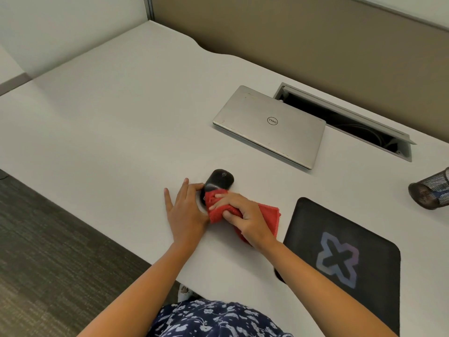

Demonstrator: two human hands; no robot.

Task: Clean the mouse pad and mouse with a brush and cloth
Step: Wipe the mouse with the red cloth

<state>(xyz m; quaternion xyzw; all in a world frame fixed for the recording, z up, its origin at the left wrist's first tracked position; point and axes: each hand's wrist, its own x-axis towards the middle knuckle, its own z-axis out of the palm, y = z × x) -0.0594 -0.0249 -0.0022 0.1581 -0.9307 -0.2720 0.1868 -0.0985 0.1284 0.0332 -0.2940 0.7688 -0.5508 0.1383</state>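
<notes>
The mouse pad point(313, 222), black with a pale cross-shaped mark, is laid on the white desk point(109, 122) at the near right, one corner hanging over the desk's front edge. It is partly crossed by the right forearm. Just to its left, the red cloth point(268, 214) is bunched and gripped in the right hand point(246, 216), whose fingers are curled round the folds. The front of the cloth is pressed onto the near end of the black mouse point(220, 180). The mouse is set on the bare desk, apart from the pad, to the pad's left and a little farther back. It is held at its left side by the left hand point(185, 212): the inner fingers are bent against the mouse's body, while the two outer fingers are stretched flat on the desk. Farther back and to the right, a closed silver laptop point(269, 127) is lain flat. Just behind it, an open cable tray point(345, 122) is sunk into the desk. At the right edge, a dark mesh cup point(432, 192) is tipped on its side. The desk is backed by a beige partition point(291, 32).
</notes>
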